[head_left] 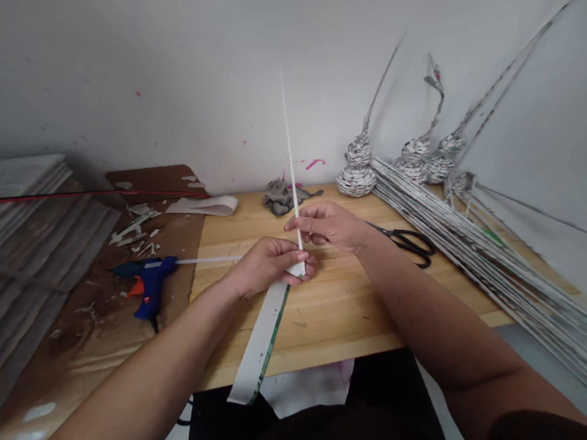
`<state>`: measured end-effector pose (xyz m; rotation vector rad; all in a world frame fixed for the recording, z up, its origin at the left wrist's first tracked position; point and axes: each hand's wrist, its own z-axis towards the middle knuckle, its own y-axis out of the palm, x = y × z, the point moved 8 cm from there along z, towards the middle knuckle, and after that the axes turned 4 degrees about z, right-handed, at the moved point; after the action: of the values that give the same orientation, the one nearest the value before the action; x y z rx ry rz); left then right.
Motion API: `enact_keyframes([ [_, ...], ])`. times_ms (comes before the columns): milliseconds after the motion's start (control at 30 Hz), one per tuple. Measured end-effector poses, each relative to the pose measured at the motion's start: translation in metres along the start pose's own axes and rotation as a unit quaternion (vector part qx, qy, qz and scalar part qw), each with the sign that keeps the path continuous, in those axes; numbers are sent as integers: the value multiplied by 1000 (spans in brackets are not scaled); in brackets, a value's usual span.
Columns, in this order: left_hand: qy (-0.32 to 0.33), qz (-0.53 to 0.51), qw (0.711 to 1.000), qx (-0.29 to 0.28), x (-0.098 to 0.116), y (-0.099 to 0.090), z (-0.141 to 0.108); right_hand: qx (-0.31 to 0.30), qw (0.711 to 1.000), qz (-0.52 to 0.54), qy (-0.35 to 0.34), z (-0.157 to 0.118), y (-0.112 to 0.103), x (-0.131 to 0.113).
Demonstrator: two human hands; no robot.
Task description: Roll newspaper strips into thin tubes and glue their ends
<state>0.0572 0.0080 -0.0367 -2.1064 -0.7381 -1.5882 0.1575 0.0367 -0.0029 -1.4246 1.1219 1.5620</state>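
A white paper strip with a green edge (261, 341) hangs from my left hand (276, 265) over the table's front edge. The fingers of my left hand are closed on its upper end, where the paper wraps round a thin white stick (290, 154). That stick points up and away, leaning a little left. My right hand (327, 224) is just beyond the left, its thumb and fingertips pinched round the stick's lower part.
On the wooden table (346, 315) lie black scissors (413, 244), a grey cloth (281, 197) and many paper rods (477, 251). Woven gourd shapes (357, 174) stand behind. At left are a blue glue gun (150, 289), paper scraps (140, 226) and stacked paper (5, 247).
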Motion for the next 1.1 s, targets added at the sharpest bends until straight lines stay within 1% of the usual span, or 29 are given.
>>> enact_keyframes([
  [33,2,1,1000,0,0,0,0,-2,1000,-4,1,0,0,0],
  [167,5,1,1000,-4,-1,0,1,52,998,11,-18,0,-9,-3],
  [200,4,-2,1000,-1,-1,0,1,50,998,15,-15,-1,-9,-3],
  [333,6,-10,1000,9,0,-1,1,-2,1000,-9,0,-2,0,-3],
  [367,7,-11,1000,8,0,-1,1,-1,1000,-16,-4,-2,0,-3],
  [467,6,-7,1000,6,-1,-1,1,40,999,-12,-16,-1,-7,-3],
  [500,5,-6,1000,7,-2,-1,1,41,999,-7,-14,-1,-7,-2],
  [533,4,-5,1000,9,-2,-2,1,32,999,-4,-7,-1,-7,-1],
  [600,5,-8,1000,9,-3,-2,2,-6,1000,-1,3,-2,-2,0],
  [667,7,-14,1000,10,-3,-3,2,-32,999,-1,1,-3,1,-1],
  [700,8,-15,1000,11,-2,-3,2,-29,1000,-2,-5,-3,1,-2],
  [833,10,-15,1000,9,-2,-2,2,19,1000,11,-18,-2,-4,-3],
  [933,10,-14,1000,-2,-1,0,1,9,1000,20,-6,-1,-3,-1],
  [1000,10,-7,1000,-3,-1,0,1,6,1000,-8,-3,-1,-3,-1],
  [1100,14,14,1000,2,1,0,1,28,996,-80,-26,-1,-7,-5],
])
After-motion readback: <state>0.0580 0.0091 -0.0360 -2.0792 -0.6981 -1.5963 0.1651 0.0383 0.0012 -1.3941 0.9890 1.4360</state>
